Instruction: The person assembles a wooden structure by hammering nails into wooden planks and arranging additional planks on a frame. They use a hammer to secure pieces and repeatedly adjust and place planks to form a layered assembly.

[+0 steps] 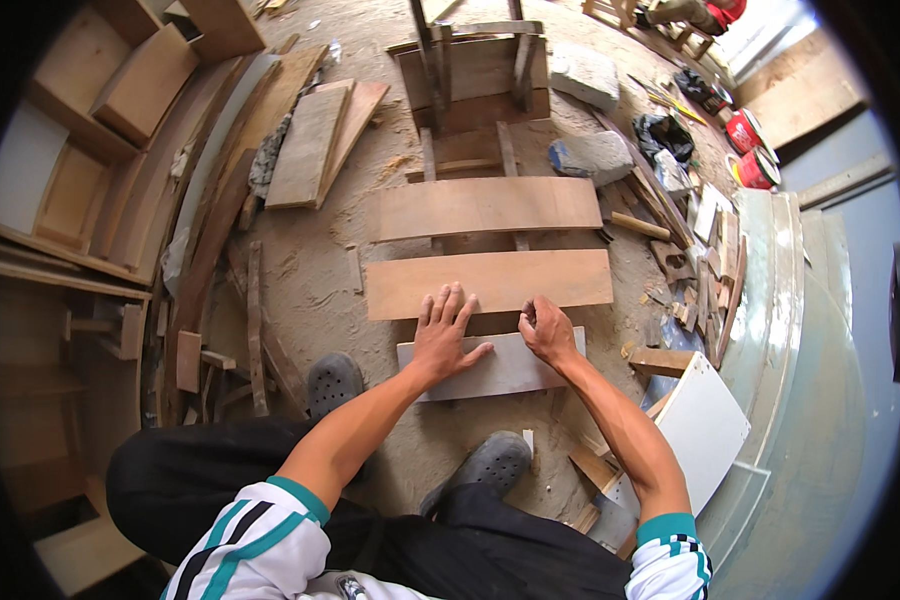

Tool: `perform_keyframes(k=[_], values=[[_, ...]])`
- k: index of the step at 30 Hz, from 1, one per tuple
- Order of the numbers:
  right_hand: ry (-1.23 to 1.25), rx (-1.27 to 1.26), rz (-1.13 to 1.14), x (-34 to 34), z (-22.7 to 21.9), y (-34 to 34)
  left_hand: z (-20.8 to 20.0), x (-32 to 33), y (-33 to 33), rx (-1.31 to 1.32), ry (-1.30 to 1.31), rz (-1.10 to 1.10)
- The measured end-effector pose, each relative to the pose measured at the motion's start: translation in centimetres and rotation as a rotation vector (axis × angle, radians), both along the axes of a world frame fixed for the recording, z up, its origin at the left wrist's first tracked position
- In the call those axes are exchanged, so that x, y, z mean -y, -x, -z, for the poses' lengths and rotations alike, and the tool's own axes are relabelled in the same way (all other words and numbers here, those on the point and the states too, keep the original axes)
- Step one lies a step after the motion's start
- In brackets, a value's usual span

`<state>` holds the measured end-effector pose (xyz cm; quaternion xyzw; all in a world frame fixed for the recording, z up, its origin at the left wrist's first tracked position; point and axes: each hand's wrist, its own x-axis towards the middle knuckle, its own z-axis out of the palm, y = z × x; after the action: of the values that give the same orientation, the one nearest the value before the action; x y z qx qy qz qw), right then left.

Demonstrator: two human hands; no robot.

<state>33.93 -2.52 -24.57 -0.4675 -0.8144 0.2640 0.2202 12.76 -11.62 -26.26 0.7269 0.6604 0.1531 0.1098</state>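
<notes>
My left hand (444, 336) lies flat with fingers spread, its fingertips on the near edge of a light brown wooden board (510, 277). Its palm is over a shorter grey-white board (500, 372) closer to me. To the right, my right hand (550, 332) is closed, thumb and fingers pressed together over the right end of the grey-white board, by the brown board's near edge. Whatever may be in that pinch is too small or hidden to make out. Beyond these, a second brown board (485, 208) lies roughly parallel across wooden strips.
A wooden stool-like piece (475, 85) stands at the far side. Loose planks (310, 150) and open cabinets (90, 200) line the left. On the right are stone blocks (590, 157), wood scraps (715, 270), red cans (755, 168), a white panel (700, 425) and glass sheets (820, 400).
</notes>
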Motion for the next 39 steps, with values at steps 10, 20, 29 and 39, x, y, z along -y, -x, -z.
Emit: perform_keyframes(k=[10,20,29,39], values=[[-0.007,-0.097,-0.264,-2.1,1.3,8.2,-1.4,0.2,4.7,0.178,0.029,0.028],[0.021,-0.152,-0.475,-1.7,1.8,17.4,-1.7,5.3,9.4,0.186,-0.076,-0.267],[0.032,-0.24,-0.592,1.1,2.0,25.9,-2.7,8.3,13.4,0.228,-0.166,-0.562],[0.103,-0.195,-0.62,2.2,2.4,28.4,-2.8,8.8,14.9,0.207,-0.197,-0.656]])
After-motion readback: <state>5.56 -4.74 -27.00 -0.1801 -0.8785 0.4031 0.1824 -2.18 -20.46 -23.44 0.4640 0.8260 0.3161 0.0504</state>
